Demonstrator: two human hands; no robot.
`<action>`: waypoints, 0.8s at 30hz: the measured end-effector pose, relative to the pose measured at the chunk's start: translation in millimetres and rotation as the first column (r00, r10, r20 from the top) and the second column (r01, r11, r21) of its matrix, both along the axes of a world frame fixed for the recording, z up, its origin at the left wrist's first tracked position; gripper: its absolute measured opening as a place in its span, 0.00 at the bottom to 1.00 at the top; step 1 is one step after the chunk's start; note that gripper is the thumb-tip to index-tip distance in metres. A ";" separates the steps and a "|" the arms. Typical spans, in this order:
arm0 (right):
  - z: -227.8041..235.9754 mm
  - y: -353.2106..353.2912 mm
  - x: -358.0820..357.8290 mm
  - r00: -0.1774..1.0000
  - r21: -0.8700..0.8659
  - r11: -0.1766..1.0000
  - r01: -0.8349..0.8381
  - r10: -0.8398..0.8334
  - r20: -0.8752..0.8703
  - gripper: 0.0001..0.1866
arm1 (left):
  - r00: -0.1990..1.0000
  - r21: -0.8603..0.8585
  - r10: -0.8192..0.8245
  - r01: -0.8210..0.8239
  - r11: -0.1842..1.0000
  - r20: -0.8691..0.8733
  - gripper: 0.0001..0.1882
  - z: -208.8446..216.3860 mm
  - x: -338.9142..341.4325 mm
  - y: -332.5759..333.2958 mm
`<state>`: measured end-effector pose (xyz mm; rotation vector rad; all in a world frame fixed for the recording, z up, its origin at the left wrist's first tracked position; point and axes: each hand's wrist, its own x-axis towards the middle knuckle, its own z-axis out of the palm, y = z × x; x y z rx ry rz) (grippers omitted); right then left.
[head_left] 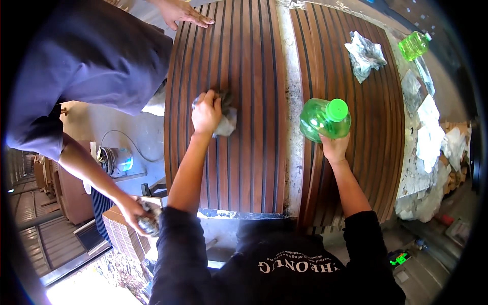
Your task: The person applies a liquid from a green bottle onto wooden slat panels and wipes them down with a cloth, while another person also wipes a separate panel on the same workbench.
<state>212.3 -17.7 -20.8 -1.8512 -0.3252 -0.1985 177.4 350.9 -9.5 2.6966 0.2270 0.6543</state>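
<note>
My left hand [206, 113] is closed around a crumpled grey rag [226, 122] and presses it on a brown slatted wood panel [244, 168] with dark grooves. In my right hand [335, 147] is a green plastic bottle [317, 119] with a green cap, held above a second slatted panel [356, 188]. The bottle tilts so that its cap faces up toward me. My fingers are partly hidden behind it. Another crumpled, stained rag [366, 55] lies on the right panel, beyond the bottle.
To the left a co-worker in a dark shirt [96, 61] rests one hand [188, 14] on the left panel and holds a dirty rag [150, 217] in the other. A second green bottle [413, 47] and white cloths [429, 132] lie along the right edge. A bucket [116, 160] stands lower left.
</note>
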 end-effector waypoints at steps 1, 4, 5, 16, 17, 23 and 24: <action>5.9 -1.2 0.1 1.000 -0.028 0.999 0.026 -0.026 -0.001 0.30 | 0.999 -0.023 0.010 -0.011 1.000 -0.032 0.03 -6.3 -21.0 -9.9; 14.3 -13.8 4.5 0.998 -0.059 0.998 0.035 -0.032 0.058 0.29 | 0.991 -0.154 -0.020 0.000 0.988 -0.132 0.01 -11.9 -125.6 -47.6; 26.3 -10.0 6.8 0.986 -0.063 0.998 0.023 -0.012 0.163 0.28 | 0.995 -0.140 -0.042 0.030 0.990 -0.086 0.02 -12.5 -167.5 -54.1; 91.3 69.1 7.7 0.748 -0.781 0.447 -0.436 0.663 -0.038 0.38 | 0.986 -0.166 0.145 -0.158 0.973 -0.087 0.15 -1.6 -157.8 -28.6; 97.0 76.1 0.5 0.726 -0.847 0.403 -0.348 0.687 0.029 0.37 | 0.982 -0.074 0.130 -0.141 0.987 -0.135 0.19 -0.6 -179.2 -34.9; 118.9 112.7 25.5 0.756 -0.998 0.045 -0.032 0.654 0.006 0.29 | 0.992 -0.142 0.122 -0.120 0.983 0.006 0.15 15.8 -115.0 10.4; 115.7 115.7 27.4 0.729 -0.996 0.085 -0.029 0.684 0.037 0.28 | 0.998 -0.191 0.067 -0.064 0.980 0.012 0.15 15.8 -110.8 6.9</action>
